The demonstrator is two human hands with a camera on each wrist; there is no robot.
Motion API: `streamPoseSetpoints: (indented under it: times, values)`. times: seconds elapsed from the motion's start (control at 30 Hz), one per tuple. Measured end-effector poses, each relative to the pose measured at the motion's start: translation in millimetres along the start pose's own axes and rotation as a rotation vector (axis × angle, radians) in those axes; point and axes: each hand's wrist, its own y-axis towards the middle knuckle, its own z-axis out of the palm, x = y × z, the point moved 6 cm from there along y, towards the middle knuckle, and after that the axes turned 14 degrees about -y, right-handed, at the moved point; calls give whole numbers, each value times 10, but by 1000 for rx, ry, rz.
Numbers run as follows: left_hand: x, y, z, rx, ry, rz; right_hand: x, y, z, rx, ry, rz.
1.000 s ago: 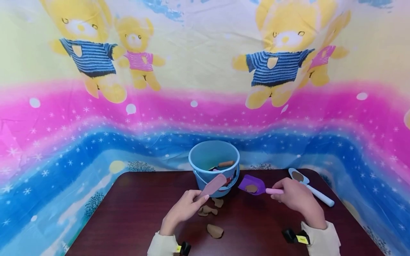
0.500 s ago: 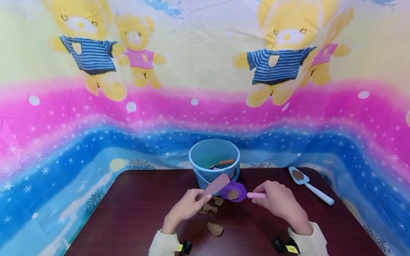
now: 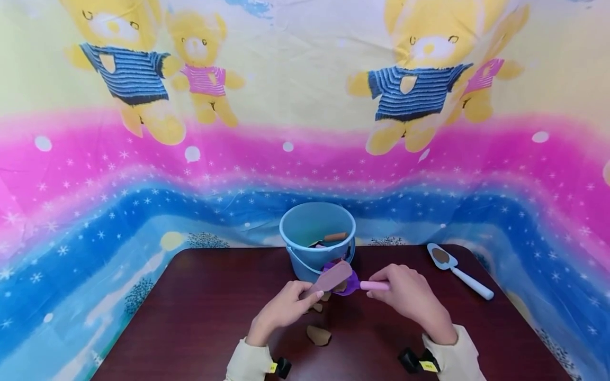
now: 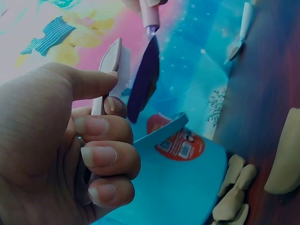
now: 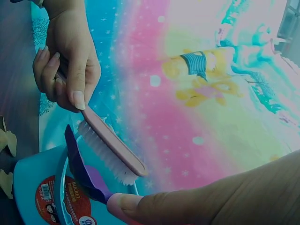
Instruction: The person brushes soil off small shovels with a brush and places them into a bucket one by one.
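Observation:
My left hand (image 3: 281,307) grips a pink brush (image 3: 333,275) by its handle, its white bristles (image 5: 101,145) facing down toward the shovel. The thumb lies along the brush's back in the left wrist view. My right hand (image 3: 410,296) pinches the pink handle of a purple toy shovel (image 3: 353,283). A brown patch (image 3: 340,287) shows in the shovel's scoop, partly covered by the brush. Both tools meet in front of the light blue bucket (image 3: 297,256), with the brush overlapping the scoop in the head view.
Inside the bucket lie a brown-handled item (image 3: 335,237) and other small things. Several brown clay-like pieces (image 3: 318,335) are scattered on the dark table (image 3: 205,307) before it. A white-handled trowel (image 3: 472,283) with a brown patch rests at the right. Printed cloth (image 3: 267,174) surrounds the table.
My right hand has carried the shovel left, from beside the bucket to beneath the brush. The brush in my left hand has shifted slightly right, over the scoop.

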Motion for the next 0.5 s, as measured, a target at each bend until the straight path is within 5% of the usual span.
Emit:
streamPoseSetpoints:
  times: [0.3,0.5]
  values:
    - [2,40,111,2,125,3,-14,10,-26,-13,-24,3]
    - [20,37,140,24,103,-5,-30,2,-46,-17,-32,7]
